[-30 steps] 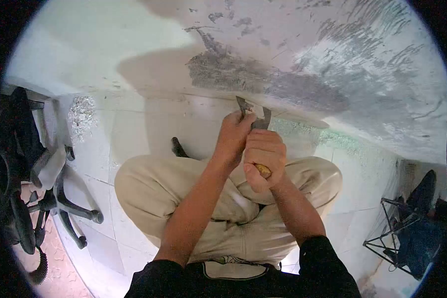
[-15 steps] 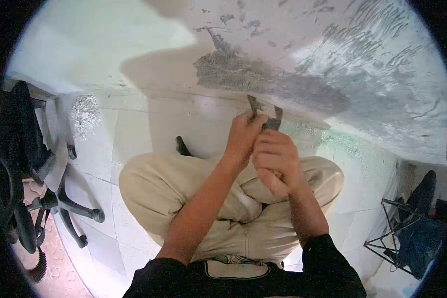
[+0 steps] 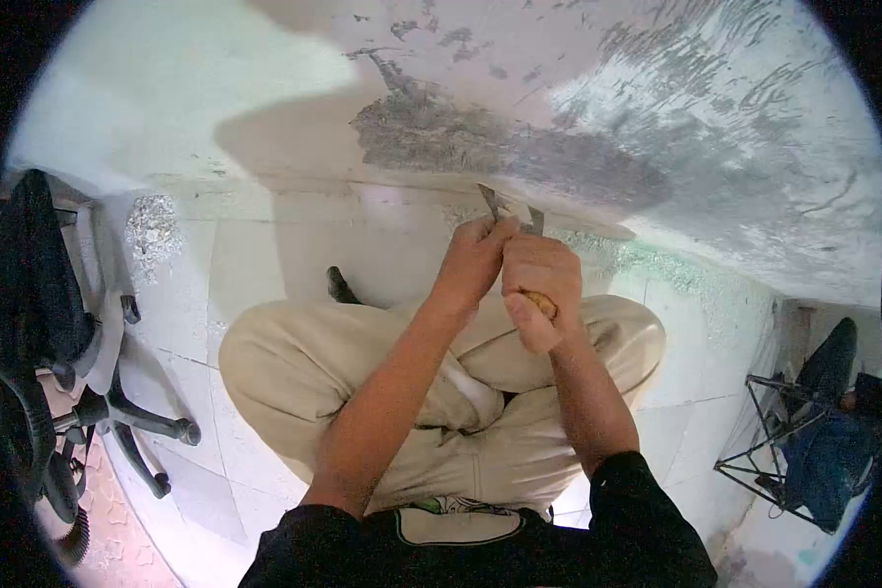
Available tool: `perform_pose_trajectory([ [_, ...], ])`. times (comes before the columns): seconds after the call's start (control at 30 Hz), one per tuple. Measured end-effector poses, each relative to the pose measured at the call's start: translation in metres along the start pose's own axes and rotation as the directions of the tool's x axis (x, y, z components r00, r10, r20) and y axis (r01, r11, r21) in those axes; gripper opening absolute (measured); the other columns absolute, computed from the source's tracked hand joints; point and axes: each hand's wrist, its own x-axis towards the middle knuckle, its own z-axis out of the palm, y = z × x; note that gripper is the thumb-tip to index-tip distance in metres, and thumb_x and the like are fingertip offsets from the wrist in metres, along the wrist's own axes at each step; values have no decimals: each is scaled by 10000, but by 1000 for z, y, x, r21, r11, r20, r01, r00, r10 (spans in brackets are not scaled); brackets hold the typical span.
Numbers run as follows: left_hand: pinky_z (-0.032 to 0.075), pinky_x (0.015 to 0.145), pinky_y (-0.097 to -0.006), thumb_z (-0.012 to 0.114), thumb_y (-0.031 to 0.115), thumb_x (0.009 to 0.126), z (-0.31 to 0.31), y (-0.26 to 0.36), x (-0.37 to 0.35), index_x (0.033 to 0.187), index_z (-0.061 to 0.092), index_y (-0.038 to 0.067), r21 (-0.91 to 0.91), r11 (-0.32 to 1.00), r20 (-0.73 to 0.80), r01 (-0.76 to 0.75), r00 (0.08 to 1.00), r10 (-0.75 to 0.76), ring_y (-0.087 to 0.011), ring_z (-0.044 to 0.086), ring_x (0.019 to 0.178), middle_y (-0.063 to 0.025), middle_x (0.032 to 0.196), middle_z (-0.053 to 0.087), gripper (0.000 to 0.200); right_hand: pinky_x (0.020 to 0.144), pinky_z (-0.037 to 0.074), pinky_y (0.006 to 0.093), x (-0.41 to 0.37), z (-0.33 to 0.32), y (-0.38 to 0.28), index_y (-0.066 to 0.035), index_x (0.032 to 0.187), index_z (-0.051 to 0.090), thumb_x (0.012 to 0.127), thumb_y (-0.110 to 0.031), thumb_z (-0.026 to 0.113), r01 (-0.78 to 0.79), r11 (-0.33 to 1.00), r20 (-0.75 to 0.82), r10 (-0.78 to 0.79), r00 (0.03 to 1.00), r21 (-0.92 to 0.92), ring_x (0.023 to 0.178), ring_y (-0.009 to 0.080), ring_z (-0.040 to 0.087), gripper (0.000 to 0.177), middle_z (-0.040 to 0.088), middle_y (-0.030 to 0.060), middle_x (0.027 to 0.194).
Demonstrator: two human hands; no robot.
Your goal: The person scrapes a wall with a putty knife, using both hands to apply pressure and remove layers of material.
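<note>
My right hand (image 3: 541, 286) is closed in a fist around a scraper, whose yellow-brown handle end (image 3: 540, 305) shows beside the thumb. Flat metal blade parts (image 3: 535, 221) stick out beyond the fist, close to the foot of the wall. My left hand (image 3: 472, 263) touches the right one and is closed at the blade, where a dark, narrow metal edge (image 3: 490, 202) juts past its fingers. Whether this is one wide blade or two is not clear. The wall (image 3: 441, 137) above has a rough grey patch with scrape marks.
White flakes (image 3: 153, 235) lie on the tiled floor at left, and greenish debris (image 3: 671, 269) runs along the wall base at right. A black wheeled chair base (image 3: 118, 407) stands at left. A dark object (image 3: 340, 285) is beyond my knee. At right is a black wire frame (image 3: 769, 441) with dark cloth.
The view has shifted slightly. Both hands remain together near the wall base, the blade parts now sit at a different angle, and more of the handle end shows in my right fist.
</note>
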Motion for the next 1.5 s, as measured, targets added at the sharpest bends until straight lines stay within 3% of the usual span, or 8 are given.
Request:
perform_pose_trajectory([
  [0.2, 461, 780, -303, 532, 256, 912, 1, -30, 4, 939, 607, -16, -279, 956, 44, 95, 995, -86, -163, 582, 820, -73, 872, 621, 283, 464, 327, 347, -16, 4, 21, -43, 542, 429, 749, -233, 546, -137, 991, 33, 137, 990, -6, 469, 234, 420, 304, 409, 55, 515],
  [0.3, 415, 696, -298, 524, 281, 915, -1, -57, 13, 876, 593, -36, -94, 955, 96, -280, 953, 288, -120, 473, 732, -62, 769, 570, 327, 458, 328, 344, -13, 3, 20, -41, 541, 426, 742, -238, 548, -157, 987, -14, 157, 988, -38, 458, 231, 416, 307, 404, 56, 513],
  [0.43, 447, 738, -263, 549, 232, 912, 1, -2, -2, 956, 608, -10, -164, 982, 90, 96, 993, -82, -108, 550, 817, -46, 914, 621, 253, 443, 323, 339, 7, -15, 2, -41, 539, 412, 743, -247, 544, 23, 999, -20, -22, 1000, 42, 438, 224, 404, 318, 392, 55, 505],
  [0.63, 441, 736, -268, 552, 240, 913, 5, 1, 4, 962, 596, -28, 53, 998, 102, 27, 994, -33, -111, 539, 800, -40, 901, 610, 276, 417, 283, 323, 4, -15, -1, -53, 503, 393, 796, -262, 519, 15, 999, -107, -10, 994, 45, 406, 210, 387, 382, 384, 43, 479],
  [0.83, 443, 772, -288, 548, 260, 910, 9, -4, 10, 1018, 581, -29, -377, 915, 111, 141, 988, -107, -132, 549, 828, -80, 943, 626, 310, 406, 264, 308, 4, -10, 0, -56, 489, 391, 816, -286, 533, 12, 996, -96, -3, 995, 93, 387, 190, 359, 424, 371, 30, 469],
  [0.97, 445, 780, -285, 548, 268, 903, 2, -21, 25, 1000, 594, 0, -93, 993, 94, 77, 993, -69, -137, 555, 862, -78, 948, 621, 289, 402, 260, 312, -9, -3, 26, -55, 494, 386, 823, -312, 543, 108, 985, -119, -93, 989, 132, 382, 191, 338, 446, 363, 28, 471],
  [1.23, 428, 663, -310, 552, 260, 863, -2, -58, 13, 849, 615, -28, -28, 998, 111, -54, 992, 57, -132, 507, 696, -55, 775, 598, 295, 463, 302, 354, -18, -2, 5, -47, 550, 411, 776, -262, 542, 14, 1000, 87, -15, 996, 13, 462, 246, 390, 339, 383, 71, 516],
  [1.5, 457, 646, -289, 560, 176, 856, -22, -83, -22, 840, 607, 22, -280, 948, 154, 154, 981, -113, -127, 551, 700, -38, 806, 593, 162, 523, 351, 333, -38, 20, -11, 2, 672, 466, 725, -132, 546, -342, 938, 252, 318, 914, 55, 527, 230, 358, 164, 384, 98, 570],
])
